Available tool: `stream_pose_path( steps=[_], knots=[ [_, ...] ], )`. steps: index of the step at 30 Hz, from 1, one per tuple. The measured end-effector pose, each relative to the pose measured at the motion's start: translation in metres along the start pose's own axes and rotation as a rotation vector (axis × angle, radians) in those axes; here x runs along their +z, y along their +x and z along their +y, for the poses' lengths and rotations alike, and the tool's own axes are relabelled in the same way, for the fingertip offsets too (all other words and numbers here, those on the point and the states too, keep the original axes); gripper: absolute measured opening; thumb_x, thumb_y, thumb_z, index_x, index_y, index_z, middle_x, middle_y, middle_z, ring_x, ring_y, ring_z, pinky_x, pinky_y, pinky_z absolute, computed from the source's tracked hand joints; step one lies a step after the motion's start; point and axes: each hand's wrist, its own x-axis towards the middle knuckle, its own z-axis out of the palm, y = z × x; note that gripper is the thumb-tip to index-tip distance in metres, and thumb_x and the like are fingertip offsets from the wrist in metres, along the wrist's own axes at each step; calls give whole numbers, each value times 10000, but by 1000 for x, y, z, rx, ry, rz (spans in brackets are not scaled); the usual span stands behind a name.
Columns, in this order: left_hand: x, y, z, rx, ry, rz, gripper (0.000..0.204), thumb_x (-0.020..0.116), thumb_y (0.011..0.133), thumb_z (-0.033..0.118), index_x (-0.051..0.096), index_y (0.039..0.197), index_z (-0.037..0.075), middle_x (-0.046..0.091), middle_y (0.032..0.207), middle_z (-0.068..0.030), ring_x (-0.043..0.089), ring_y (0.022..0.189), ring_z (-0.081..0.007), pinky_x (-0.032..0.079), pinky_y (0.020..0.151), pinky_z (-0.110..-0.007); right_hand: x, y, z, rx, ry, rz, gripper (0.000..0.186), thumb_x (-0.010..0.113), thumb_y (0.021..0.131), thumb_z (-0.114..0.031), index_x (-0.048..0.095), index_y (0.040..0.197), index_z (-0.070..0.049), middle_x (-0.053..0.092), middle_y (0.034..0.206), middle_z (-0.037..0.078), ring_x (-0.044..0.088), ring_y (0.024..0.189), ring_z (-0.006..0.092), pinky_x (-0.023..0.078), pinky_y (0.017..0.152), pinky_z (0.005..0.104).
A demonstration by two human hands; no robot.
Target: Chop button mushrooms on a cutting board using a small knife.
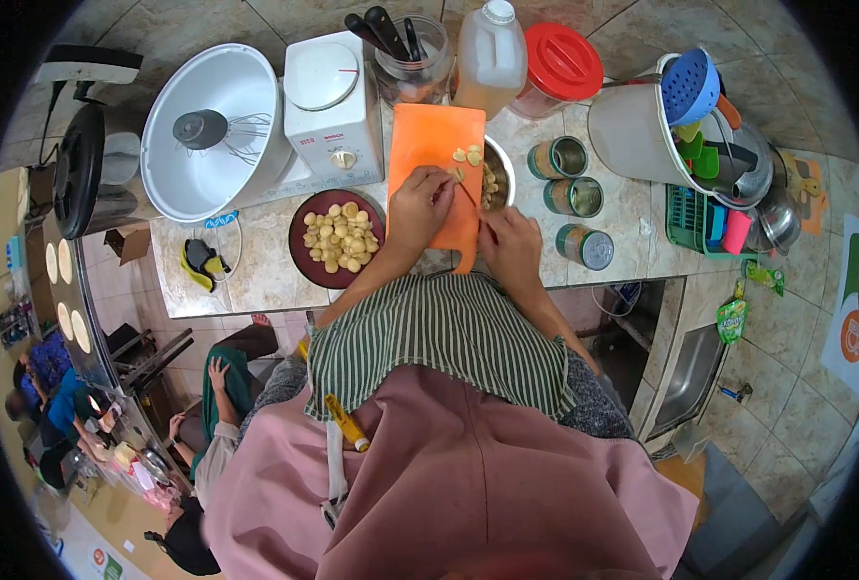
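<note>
An orange cutting board [415, 135] lies across the counter's front edge in front of me. Mushroom slices [466, 155] rest on its right part. My left hand [423, 208] is closed over the board, fingertips pinched on a pale mushroom piece [457, 175]. From my right hand [513, 244], closed at the board's right edge, a thin knife blade [469, 191] reaches toward those fingertips; the handle is hidden in the hand. Partly under the board stands a metal bowl [509, 174] holding cut mushrooms. Left of the board, a dark red plate [306, 263] carries many whole button mushrooms [341, 237].
Three cans [584, 246] stand to the right, beyond them a white bucket [628, 135] and a green dish rack [686, 217]. A mixer [333, 116], a white mixing bowl [173, 184], a knife jar [415, 82] and a jug [492, 58] line the back. People sit at lower left.
</note>
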Motion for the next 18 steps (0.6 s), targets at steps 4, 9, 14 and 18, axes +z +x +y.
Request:
stream_pose_path(
  steps=[4, 9, 14, 18],
  knots=[
    [-3, 2, 2, -24, 32, -51, 131, 768, 844, 46, 726, 962, 7, 711, 977, -121, 726, 716, -238, 607, 652, -328, -19, -3, -5, 59, 11, -73, 229, 712, 788, -67, 740, 1012, -105, 603, 805, 51, 616, 743, 242, 408, 658, 390],
    [4, 4, 0, 1, -13, -33, 136, 760, 831, 43, 714, 954, 9, 706, 967, -118, 720, 748, -247, 603, 662, -339, 9, 32, -6, -28, -20, 5, 228, 717, 786, -69, 744, 1010, -105, 609, 811, 53, 619, 727, 243, 425, 673, 395],
    [-1, 1, -3, 29, 12, -25, 154, 757, 819, 46, 708, 962, 15, 703, 969, -124, 718, 766, -257, 602, 670, -344, 9, 11, -3, -28, -16, 15, 224, 727, 786, -70, 748, 1006, -102, 629, 820, 69, 636, 724, 246, 443, 668, 399],
    [-19, -2, 10, -67, -78, 20, 184, 732, 838, 38, 701, 1020, 26, 700, 1007, -136, 708, 887, -282, 581, 761, -358, -7, 3, -10, 165, 243, -66, 232, 711, 808, -57, 744, 1037, -83, 680, 869, 108, 670, 747, 273, 502, 686, 400]
  ],
)
